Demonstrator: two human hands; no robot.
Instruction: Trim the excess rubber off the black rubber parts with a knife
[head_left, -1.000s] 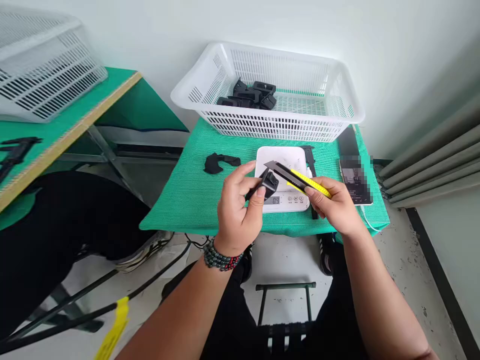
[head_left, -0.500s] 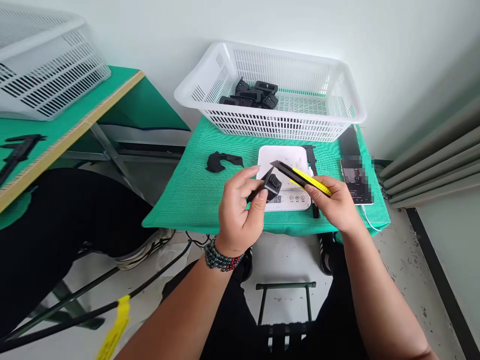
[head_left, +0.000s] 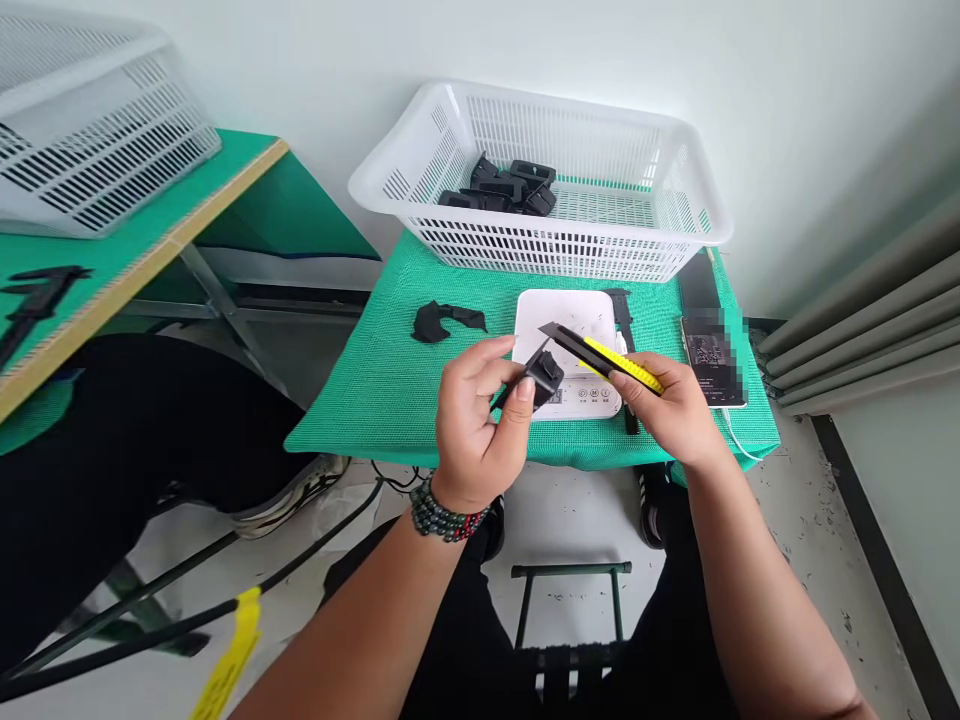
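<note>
Partly curled left fingers (head_left: 476,366) pinching part (head_left: 547,373), right fingers (head_left: 637,394) clasping cutter (head_left: 592,354)

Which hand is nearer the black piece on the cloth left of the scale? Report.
Left. The left hand is just right of the black piece and closer to the camera; the right hand is farther right, by the right edge of the scale.

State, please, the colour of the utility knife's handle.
The handle is yellow and black; see the head view.

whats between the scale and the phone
The head view shows a black caliper beside the scale, a small white piece hard to identify, then green cloth toward the phone; the right hand, holding the knife, covers part.
</note>
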